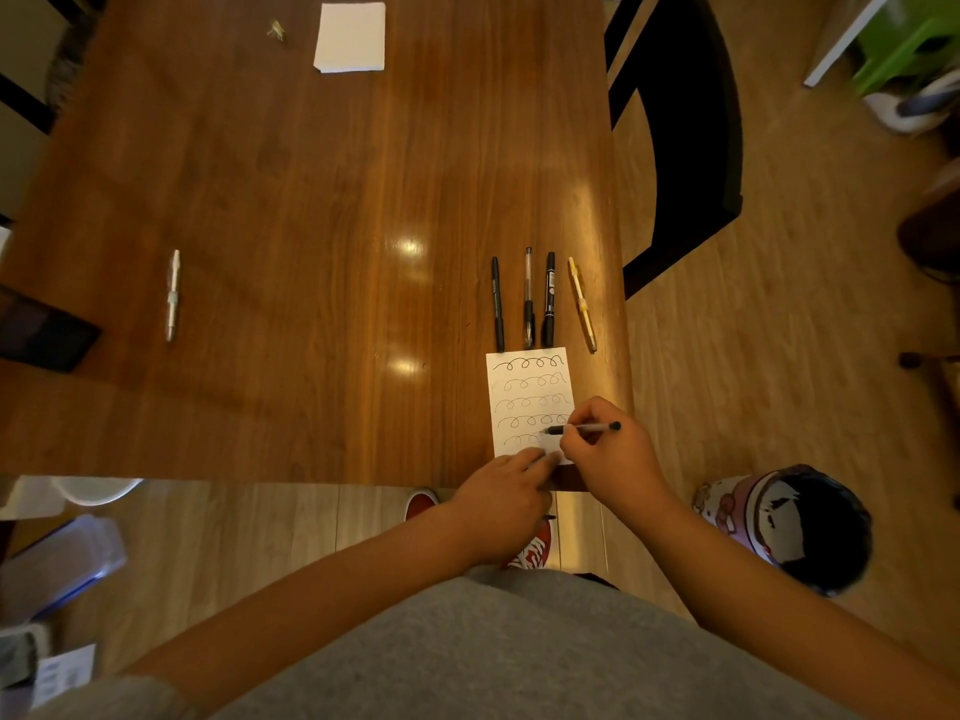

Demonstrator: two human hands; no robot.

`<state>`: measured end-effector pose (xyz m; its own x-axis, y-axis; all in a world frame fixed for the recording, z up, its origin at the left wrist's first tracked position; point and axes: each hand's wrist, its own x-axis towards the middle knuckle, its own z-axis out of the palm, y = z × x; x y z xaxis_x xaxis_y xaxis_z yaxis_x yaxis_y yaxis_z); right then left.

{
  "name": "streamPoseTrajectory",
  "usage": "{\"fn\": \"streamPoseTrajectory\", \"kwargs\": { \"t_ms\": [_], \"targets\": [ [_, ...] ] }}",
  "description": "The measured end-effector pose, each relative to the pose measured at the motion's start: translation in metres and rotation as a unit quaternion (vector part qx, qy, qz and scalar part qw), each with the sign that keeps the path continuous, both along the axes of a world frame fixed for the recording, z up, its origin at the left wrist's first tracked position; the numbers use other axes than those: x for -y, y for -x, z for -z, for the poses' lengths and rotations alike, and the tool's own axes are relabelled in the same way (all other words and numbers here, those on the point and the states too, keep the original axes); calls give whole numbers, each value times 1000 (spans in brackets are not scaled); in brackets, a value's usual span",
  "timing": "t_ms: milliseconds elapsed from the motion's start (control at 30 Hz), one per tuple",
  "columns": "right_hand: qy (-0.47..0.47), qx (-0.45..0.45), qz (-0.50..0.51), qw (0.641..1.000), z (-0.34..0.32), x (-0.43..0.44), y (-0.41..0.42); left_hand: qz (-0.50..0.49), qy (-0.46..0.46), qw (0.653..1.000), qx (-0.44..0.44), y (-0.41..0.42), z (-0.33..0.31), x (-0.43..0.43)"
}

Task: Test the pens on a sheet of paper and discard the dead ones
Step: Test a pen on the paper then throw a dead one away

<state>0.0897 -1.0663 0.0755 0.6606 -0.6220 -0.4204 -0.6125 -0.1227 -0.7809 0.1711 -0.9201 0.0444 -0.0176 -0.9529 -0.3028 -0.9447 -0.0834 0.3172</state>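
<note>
At the wooden tabletop's (311, 200) near edge, right hand (610, 452) pinches a slim, likely light, stiff black pen (587, 428) near its tip; left hand (498, 501) flat, pinning flimsy white paper (530, 389).

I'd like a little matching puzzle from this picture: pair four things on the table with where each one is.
Things: 1 yellow pen; 2 white pen; 3 blank paper stack; 4 grey pen.
Places: A alone, left side of the table; B gripped by the right hand, tip on the scribbled sheet; C far end of the table; D right end of the pen row.
Pairs: 1-D, 2-A, 3-C, 4-B.
</note>
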Motion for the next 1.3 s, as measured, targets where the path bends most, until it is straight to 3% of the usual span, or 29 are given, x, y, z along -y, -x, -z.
{"fn": "streamPoseTrajectory", "kwargs": {
  "t_ms": [900, 1300],
  "targets": [
    [-21, 15, 9, 1000, 2, 0, 10, 0, 7, 1000, -9, -3, 0, 9],
    [48, 5, 16, 999, 3, 12, 18, 10, 7, 1000, 0, 4, -2, 15]
  ]
}}
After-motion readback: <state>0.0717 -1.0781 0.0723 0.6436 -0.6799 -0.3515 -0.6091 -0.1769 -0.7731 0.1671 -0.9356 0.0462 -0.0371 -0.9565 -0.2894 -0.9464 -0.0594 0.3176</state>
